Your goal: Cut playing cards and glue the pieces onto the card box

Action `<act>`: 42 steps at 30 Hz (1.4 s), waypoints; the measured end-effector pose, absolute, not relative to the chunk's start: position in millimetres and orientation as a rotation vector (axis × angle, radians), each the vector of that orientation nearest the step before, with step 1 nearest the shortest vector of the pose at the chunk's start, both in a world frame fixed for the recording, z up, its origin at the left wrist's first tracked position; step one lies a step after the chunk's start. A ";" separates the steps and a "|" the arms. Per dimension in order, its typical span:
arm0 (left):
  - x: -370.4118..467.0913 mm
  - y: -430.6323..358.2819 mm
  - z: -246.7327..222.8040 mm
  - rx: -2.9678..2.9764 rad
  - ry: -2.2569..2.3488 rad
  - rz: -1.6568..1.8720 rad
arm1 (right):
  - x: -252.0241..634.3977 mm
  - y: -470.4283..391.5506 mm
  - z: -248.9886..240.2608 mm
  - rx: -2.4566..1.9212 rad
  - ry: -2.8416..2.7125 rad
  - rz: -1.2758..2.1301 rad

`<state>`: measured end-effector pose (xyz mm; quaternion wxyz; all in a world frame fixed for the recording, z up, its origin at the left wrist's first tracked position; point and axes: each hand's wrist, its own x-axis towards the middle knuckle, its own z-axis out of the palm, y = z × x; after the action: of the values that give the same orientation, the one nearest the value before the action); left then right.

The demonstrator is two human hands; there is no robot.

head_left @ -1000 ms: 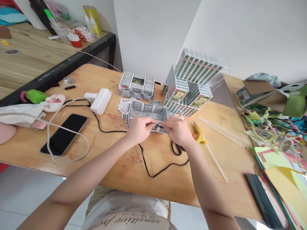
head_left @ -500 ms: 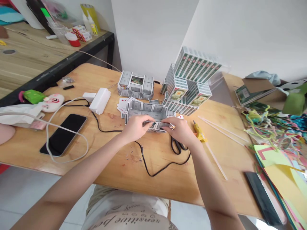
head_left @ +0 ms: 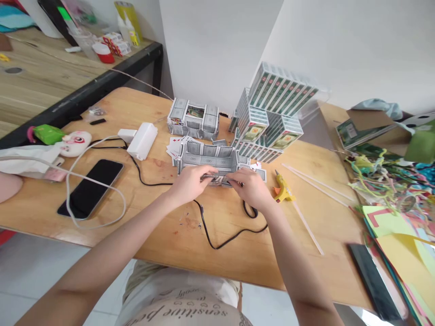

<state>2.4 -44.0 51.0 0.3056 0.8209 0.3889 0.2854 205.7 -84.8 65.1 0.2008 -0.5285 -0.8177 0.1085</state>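
The left hand [head_left: 190, 184] and the right hand [head_left: 253, 188] meet at the near side of an open-topped, long box of grey-patterned playing cards [head_left: 210, 160], which sits on the light-brown wooden table [head_left: 159, 240]; the thumb and forefinger of each hand are pinched together on a thin grey card edge [head_left: 220, 176] running between them; whether it is a loose card or part of the box's near wall, I cannot tell; the right hand's other fingers curl inward, while those of the left are partly hidden; behind the open box stands a second grey-patterned card box with a rectangular opening in its top [head_left: 193, 119]; loose white playing cards with red marks [head_left: 175, 146] lie at the open box's left end; to the right rear rises a stepped stack of green-and-white card packs [head_left: 282, 93]; a yellow glue gun [head_left: 283, 188] lies just to the right of the right hand, near a translucent glue stick [head_left: 307, 227]; black looped handles [head_left: 250, 209] show partly beneath the right wrist; a thin black cable [head_left: 217, 247] winds across the table in front of the hands; a black-screened phone [head_left: 91, 188] lies well to the left, under a looped white cable [head_left: 118, 195].
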 end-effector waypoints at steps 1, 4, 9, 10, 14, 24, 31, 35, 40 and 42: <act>2.8 -44.8 50.2 2.178 1.029 0.762 | 205.9 -85.1 63.4 -1.474 -2.290 0.295; 4.1 -46.5 48.8 2.215 1.035 0.777 | 206.0 -86.5 57.9 -1.454 -2.297 0.260; 5.9 -46.9 46.1 2.225 1.039 0.789 | 203.4 -89.8 47.9 -1.414 -2.204 0.192; 6.3 -46.8 45.4 2.216 1.040 0.792 | 202.7 -90.3 46.2 -1.408 -2.179 0.188; 7.7 -47.3 43.8 2.178 1.084 0.806 | 200.5 -90.9 42.9 -1.401 -2.138 0.185; 5.8 -50.9 48.5 2.179 1.152 0.822 | 197.5 -91.0 43.4 -1.441 -2.154 0.180; 5.5 -50.2 50.9 2.221 1.154 0.800 | 196.2 -90.5 44.5 -1.460 -2.152 0.194; 5.3 -49.9 51.2 2.232 1.161 0.805 | 195.8 -90.5 44.5 -1.463 -2.146 0.203; 4.8 -51.5 51.5 2.236 1.136 0.843 | 195.9 -90.3 44.3 -1.455 -2.129 0.222; 5.3 -52.4 52.1 2.225 1.126 0.874 | 195.8 -90.2 44.6 -1.455 -2.128 0.221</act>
<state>5.3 -52.4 52.1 0.2471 0.8160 0.4128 0.3204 195.8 -90.2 44.6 0.2734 -0.5409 -0.7912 0.0822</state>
